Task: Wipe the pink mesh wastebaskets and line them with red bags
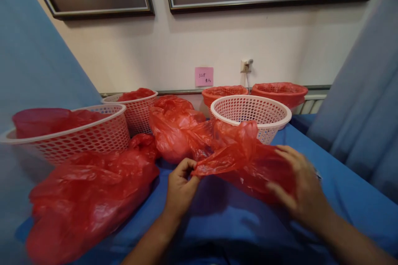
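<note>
A thin red plastic bag [248, 163] stretches between my hands above the blue-covered table. My left hand [181, 184] pinches its gathered left end between thumb and fingers. At the bag's right side is my right hand [300, 186], somewhat blurred, its thumb and fingers spread apart; whether it touches the film is hard to tell. Directly behind the bag stands a white perforated plastic basket [273, 125] without a liner. A crumpled red bag [174, 132] lies left of that basket, and another large red bag [93, 198] sprawls at the front left.
On the left stand two white baskets, a near one [102, 136] and a far one [141, 112], with red bags inside. Two red-lined baskets [280, 93] sit against the wall. Blue curtains [367, 103] hang at both sides. A pink note [204, 76] and a socket [246, 66] are on the wall.
</note>
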Demonstrator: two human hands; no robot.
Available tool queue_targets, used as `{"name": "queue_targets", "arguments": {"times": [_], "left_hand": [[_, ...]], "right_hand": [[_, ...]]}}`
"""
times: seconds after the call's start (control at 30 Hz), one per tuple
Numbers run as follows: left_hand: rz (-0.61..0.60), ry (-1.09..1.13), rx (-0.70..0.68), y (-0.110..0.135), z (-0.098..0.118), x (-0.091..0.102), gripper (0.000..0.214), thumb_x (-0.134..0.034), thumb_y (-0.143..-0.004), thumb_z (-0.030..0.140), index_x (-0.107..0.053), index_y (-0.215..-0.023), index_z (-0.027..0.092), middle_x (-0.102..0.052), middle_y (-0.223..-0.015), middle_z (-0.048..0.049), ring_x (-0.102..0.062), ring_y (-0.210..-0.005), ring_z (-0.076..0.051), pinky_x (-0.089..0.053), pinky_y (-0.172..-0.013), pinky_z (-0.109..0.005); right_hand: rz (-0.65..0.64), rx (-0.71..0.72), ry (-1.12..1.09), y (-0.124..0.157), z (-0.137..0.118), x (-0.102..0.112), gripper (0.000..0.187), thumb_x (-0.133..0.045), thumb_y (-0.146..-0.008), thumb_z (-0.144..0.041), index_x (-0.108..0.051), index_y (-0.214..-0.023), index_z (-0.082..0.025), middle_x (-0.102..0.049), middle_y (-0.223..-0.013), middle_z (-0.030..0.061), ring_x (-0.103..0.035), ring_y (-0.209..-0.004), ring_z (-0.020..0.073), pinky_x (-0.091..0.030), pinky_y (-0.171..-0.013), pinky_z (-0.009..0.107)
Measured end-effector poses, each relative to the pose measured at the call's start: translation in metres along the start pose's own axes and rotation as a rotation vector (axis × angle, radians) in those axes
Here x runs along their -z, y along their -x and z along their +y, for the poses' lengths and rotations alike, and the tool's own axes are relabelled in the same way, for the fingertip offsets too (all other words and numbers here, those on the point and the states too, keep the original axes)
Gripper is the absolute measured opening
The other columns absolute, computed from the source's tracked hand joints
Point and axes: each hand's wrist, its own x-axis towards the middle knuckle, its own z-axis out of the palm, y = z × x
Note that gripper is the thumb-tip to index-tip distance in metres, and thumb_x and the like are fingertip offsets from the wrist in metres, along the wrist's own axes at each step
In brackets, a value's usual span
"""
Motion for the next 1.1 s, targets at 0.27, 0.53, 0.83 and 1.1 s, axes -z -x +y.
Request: {"name": "queue_targets", "arguments": {"times": [0.27, 0.53, 0.83, 1.1], "left_hand": [[-0.339, -0.226, -0.493, 0.003, 0.036, 0.018, 0.008, -0.068, -0.089, 0.026, -0.073, -0.083, 0.024, -0.076, -0.078, -0.0025, -0.071, -0.076, -0.019, -0.058, -0.090, -0.039], [0.328, -0.174, -0.283, -0.020, 0.040, 0.059, 0.021, -0.071, -0.091, 0.043, -0.072, -0.087, 0.022, -0.071, -0.085, -0.0028, -0.069, -0.082, -0.019, -0.060, -0.073, -0.032], [-0.124, -0.925, -1.200, 0.019, 0.055, -0.008, 0.034, -0.076, -0.088, 0.034, -0.069, -0.121, 0.035, -0.074, -0.120, -0.0023, -0.061, -0.124, -0.026, -0.039, -0.116, -0.046], [-0.153, -0.094, -0.204, -0.025, 0.058, -0.007, 0.025, -0.075, -0.086, 0.037, -0.065, -0.073, 0.019, -0.066, -0.067, 0.0006, -0.059, -0.056, -0.012, -0.050, -0.055, -0.023]], "right_hand": [[-0.064, 0.107, 0.326, -0.013, -0.004, -0.030, 0.035, -0.056, -0.086, -0.011, -0.061, -0.120, -0.019, -0.072, -0.111, 0.0127, -0.060, -0.114, 0.0312, -0.035, -0.102, 0.048], [-0.103, 0.166, 0.274, -0.021, -0.006, 0.000, 0.022, -0.053, -0.084, -0.009, -0.067, -0.100, -0.019, -0.071, -0.096, 0.0079, -0.060, -0.100, 0.0263, -0.034, -0.096, 0.043], [-0.201, 0.171, 0.185, -0.026, -0.040, 0.011, 0.007, -0.056, -0.080, -0.017, -0.063, -0.081, -0.021, -0.062, -0.078, 0.0049, -0.052, -0.082, 0.0238, -0.033, -0.087, 0.041], [-0.189, 0.178, 0.261, -0.020, -0.017, 0.010, 0.011, -0.055, -0.078, -0.013, -0.063, -0.079, -0.021, -0.062, -0.078, 0.0058, -0.053, -0.084, 0.0242, -0.035, -0.090, 0.041]]}}
